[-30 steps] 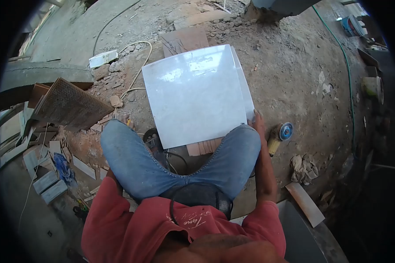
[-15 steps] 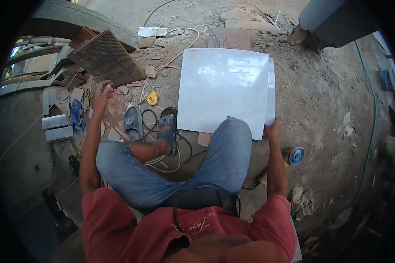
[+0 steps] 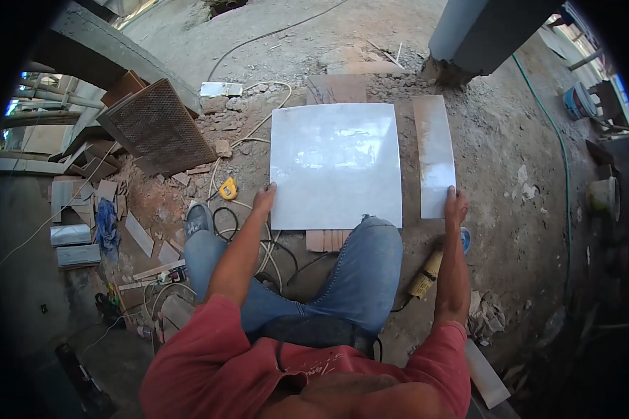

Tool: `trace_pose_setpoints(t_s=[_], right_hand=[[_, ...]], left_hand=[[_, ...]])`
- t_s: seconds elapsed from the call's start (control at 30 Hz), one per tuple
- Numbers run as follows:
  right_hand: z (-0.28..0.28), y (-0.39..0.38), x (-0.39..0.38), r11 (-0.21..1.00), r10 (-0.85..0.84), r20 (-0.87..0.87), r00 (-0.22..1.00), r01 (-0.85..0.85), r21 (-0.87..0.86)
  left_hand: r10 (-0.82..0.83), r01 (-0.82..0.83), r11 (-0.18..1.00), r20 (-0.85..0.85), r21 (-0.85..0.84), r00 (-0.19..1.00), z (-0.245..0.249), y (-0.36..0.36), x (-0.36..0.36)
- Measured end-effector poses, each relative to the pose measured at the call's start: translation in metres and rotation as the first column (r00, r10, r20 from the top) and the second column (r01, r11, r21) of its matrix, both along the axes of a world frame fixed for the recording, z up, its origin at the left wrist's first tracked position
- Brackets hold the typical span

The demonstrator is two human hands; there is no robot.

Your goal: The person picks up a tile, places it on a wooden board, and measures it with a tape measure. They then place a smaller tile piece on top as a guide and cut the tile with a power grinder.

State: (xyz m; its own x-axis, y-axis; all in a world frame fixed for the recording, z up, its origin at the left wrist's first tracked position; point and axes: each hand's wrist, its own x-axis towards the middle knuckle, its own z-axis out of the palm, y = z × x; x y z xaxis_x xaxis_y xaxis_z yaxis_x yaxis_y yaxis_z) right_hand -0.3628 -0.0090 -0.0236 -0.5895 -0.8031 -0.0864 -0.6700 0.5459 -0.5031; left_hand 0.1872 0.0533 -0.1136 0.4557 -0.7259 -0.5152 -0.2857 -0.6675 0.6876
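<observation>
A large glossy white tile (image 3: 335, 164) lies in front of my knees, over reddish tile pieces (image 3: 326, 241) that show at its near and far edges. My left hand (image 3: 264, 198) grips the tile's left edge near its lower corner. Off to the right, a narrow tile strip (image 3: 435, 157) is apart from the large tile, with a gap between them. My right hand (image 3: 456, 204) is closed on the strip's near right corner. Just below that hand is an angle grinder (image 3: 426, 274) with a blue disc, partly hidden by my right forearm.
A yellow tape measure (image 3: 228, 188) and looped cables lie left of the tile. Brown tiles (image 3: 157, 126) lean at the upper left, near broken pieces and a blue cloth (image 3: 107, 227). A grey column (image 3: 475, 42) stands ahead; a bucket (image 3: 579, 101) is far right.
My left hand has come from the rubble on the left to the large tile's left edge. The narrow strip, in my right hand, has moved right, out from beside the large tile. The view has shifted.
</observation>
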Motion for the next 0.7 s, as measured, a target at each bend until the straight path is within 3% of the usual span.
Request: trace_pose_setpoints(t_s=[0.03, 0.07, 0.13, 0.17, 0.2, 0.23, 0.27, 0.4, 0.6, 0.7], right_hand=[[0.012, 0.009, -0.005, 0.997, -0.008, 0.007, 1.0, 0.008, -0.078], [0.022, 0.018, -0.006, 0.987, -0.015, 0.018, 1.0, 0.018, -0.157], [0.049, 0.044, -0.003, 0.974, -0.07, 0.079, 0.994, 0.085, -0.21], [0.059, 0.059, -0.002, 0.959, -0.091, 0.147, 0.985, 0.127, -0.255], [0.063, 0.073, 0.0, 0.957, -0.097, 0.132, 0.987, 0.128, -0.259], [0.064, 0.086, 0.004, 0.934, -0.129, 0.233, 0.964, 0.197, -0.298], [0.064, 0.098, 0.008, 0.908, -0.148, 0.332, 0.931, 0.261, -0.328], [0.036, 0.142, 0.023, 0.89, -0.148, 0.434, 0.889, 0.311, -0.332], [-0.006, 0.154, 0.066, 0.933, -0.063, 0.461, 0.885, 0.216, -0.288], [-0.014, 0.138, 0.095, 0.948, 0.015, 0.45, 0.893, 0.13, -0.289]], left_hand=[[0.093, -0.091, 0.996, -0.125, 0.019, 0.988, 0.004, 0.012, -0.017], [0.073, -0.072, 0.997, -0.137, 0.013, 0.988, 0.01, 0.016, -0.027], [0.053, -0.053, 0.999, 0.019, -0.013, 0.998, 0.022, 0.019, -0.041], [0.034, -0.034, 0.999, 0.003, -0.014, 0.999, 0.028, 0.018, -0.047], [0.046, -0.05, 0.991, -0.03, -0.126, 0.998, 0.035, 0.02, -0.05], [0.068, -0.082, 0.968, -0.065, -0.236, 0.996, 0.037, 0.021, -0.05], [0.08, -0.097, 0.967, -0.081, -0.237, 0.993, 0.035, 0.022, -0.05], [0.134, -0.163, 0.951, -0.125, -0.261, 0.983, 0.012, 0.018, -0.046], [0.18, -0.24, 0.941, -0.247, -0.239, 0.952, 0.04, 0.012, -0.06], [0.185, -0.266, 0.93, -0.304, -0.254, 0.935, 0.03, 0.001, -0.082]])
